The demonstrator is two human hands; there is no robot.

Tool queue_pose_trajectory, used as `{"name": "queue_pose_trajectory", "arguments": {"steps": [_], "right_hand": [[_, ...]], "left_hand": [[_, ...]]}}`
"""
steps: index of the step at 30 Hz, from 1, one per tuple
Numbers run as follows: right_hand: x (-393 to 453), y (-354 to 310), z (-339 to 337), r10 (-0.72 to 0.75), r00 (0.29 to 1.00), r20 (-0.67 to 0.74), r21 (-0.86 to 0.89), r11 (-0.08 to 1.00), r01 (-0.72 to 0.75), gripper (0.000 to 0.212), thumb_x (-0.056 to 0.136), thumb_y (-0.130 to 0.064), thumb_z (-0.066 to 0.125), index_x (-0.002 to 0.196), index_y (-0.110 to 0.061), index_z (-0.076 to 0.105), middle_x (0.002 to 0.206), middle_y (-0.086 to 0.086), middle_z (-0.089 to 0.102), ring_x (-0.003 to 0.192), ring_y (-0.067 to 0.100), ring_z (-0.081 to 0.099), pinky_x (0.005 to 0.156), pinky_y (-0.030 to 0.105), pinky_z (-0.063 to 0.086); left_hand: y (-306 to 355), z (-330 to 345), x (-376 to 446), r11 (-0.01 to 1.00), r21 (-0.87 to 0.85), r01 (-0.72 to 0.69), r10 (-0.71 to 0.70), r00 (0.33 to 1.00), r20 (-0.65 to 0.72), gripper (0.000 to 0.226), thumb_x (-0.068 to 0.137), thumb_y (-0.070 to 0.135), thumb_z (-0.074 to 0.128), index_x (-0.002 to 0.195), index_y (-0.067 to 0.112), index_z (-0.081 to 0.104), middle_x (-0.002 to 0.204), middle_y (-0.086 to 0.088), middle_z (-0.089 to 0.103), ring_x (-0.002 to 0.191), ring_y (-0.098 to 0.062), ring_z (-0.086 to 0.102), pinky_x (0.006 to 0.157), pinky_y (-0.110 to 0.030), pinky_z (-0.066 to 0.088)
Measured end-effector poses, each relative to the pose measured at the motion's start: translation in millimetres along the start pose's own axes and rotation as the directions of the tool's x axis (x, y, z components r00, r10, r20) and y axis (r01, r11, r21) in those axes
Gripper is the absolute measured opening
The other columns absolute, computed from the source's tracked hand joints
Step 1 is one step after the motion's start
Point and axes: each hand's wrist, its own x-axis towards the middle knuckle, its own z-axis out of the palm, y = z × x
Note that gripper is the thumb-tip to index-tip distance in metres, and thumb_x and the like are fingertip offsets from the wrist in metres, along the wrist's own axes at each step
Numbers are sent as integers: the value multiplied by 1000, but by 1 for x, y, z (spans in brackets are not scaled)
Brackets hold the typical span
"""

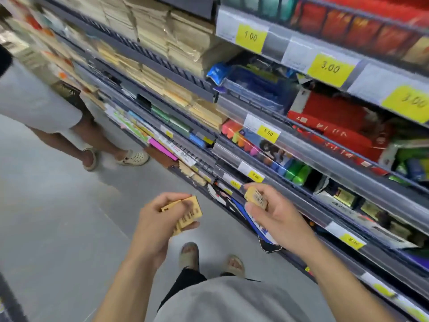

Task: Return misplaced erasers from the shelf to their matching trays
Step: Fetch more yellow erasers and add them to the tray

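My left hand [155,225] grips a small stack of yellow eraser packs [185,216] with barcodes, held over the floor in front of the shelving. My right hand [272,214] pinches one more yellow eraser pack [256,197] between thumb and fingers, close to the front rail of a low shelf [308,205]. Both hands are a short way apart at waist height. The trays behind the rail hold mixed stationery; the view is blurred, so I cannot tell which tray matches the packs.
Tiered store shelves [267,112] run along the right with yellow price tags, markers, red boxes and paper stacks. Another person [76,126] in sandals stands on the grey floor at the left. My own feet [209,259] are below my hands.
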Motion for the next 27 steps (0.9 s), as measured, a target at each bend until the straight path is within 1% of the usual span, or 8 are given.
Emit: {"name": "queue_pose_trajectory", "arguments": {"steps": [3, 7, 12, 14, 16, 18, 22, 27], "right_hand": [[8, -24, -5, -26, 992, -126, 82, 996, 36, 33, 94, -29, 67, 123, -35, 53, 103, -10, 68, 85, 11, 62, 79, 36, 55], [12, -59, -15, -55, 944, -325, 119, 988, 99, 25, 94, -19, 70, 115, -25, 58, 94, -8, 71, 79, 6, 63, 70, 14, 48], [8, -107, -35, -126, 845, -520, 62, 981, 184, 23, 95, -19, 67, 114, -31, 67, 99, -13, 70, 72, -1, 61, 64, 12, 47], [2, -125, -47, -177, 800, -573, -32, 980, 194, 23, 97, -30, 64, 119, -35, 68, 95, -17, 63, 68, 2, 60, 65, 15, 47], [-5, -143, -60, -221, 759, -613, -76, 972, 221, 27, 95, -49, 60, 119, -38, 69, 90, -7, 63, 62, 11, 57, 63, 18, 47], [-12, -158, -74, -226, 716, -660, 45, 940, 339, 32, 90, -55, 64, 111, -32, 72, 86, 10, 69, 58, 22, 53, 57, 24, 47], [-29, -179, -105, -198, 728, -657, 250, 854, 457, 19, 94, -26, 69, 107, -14, 71, 89, 30, 63, 63, 26, 49, 50, 27, 43], [-53, -195, -129, -216, 764, -608, 166, 906, 389, 30, 92, -8, 60, 120, -18, 64, 78, 16, 61, 60, 25, 48, 57, 27, 44]], "left_hand": [[45, 21, 34, 996, 45, -77, 69, 986, 154, 12, 74, 19, 79, 85, 17, 81, 84, -11, 78, 75, -26, 76, 66, -41, 64], [109, 53, 66, 980, 44, -192, 163, 917, 365, 26, 63, 26, 86, 86, 16, 80, 81, -12, 78, 72, -31, 77, 64, -40, 63], [176, 100, 77, 947, -3, -320, 264, 775, 573, 25, 63, 29, 85, 86, 20, 81, 82, -9, 79, 72, -31, 77, 62, -37, 63], [197, 118, 74, 935, -30, -352, 289, 714, 638, 27, 63, 32, 86, 87, 21, 81, 83, -11, 78, 72, -35, 77, 60, -37, 62], [214, 135, 68, 928, -64, -368, 307, 652, 694, 27, 62, 35, 85, 86, 24, 81, 83, -9, 79, 71, -35, 77, 58, -36, 62], [227, 151, 60, 922, -109, -372, 325, 590, 739, 24, 63, 35, 86, 84, 25, 81, 84, -8, 79, 75, -31, 78, 62, -38, 63], [243, 184, 47, 895, -172, -411, 378, 498, 780, 14, 69, 19, 86, 81, 23, 80, 80, -6, 78, 72, -29, 78, 60, -41, 64], [255, 209, 37, 866, -222, -448, 424, 421, 802, 20, 66, 31, 85, 84, 24, 81, 83, -2, 78, 76, -26, 78, 62, -41, 64]]}}
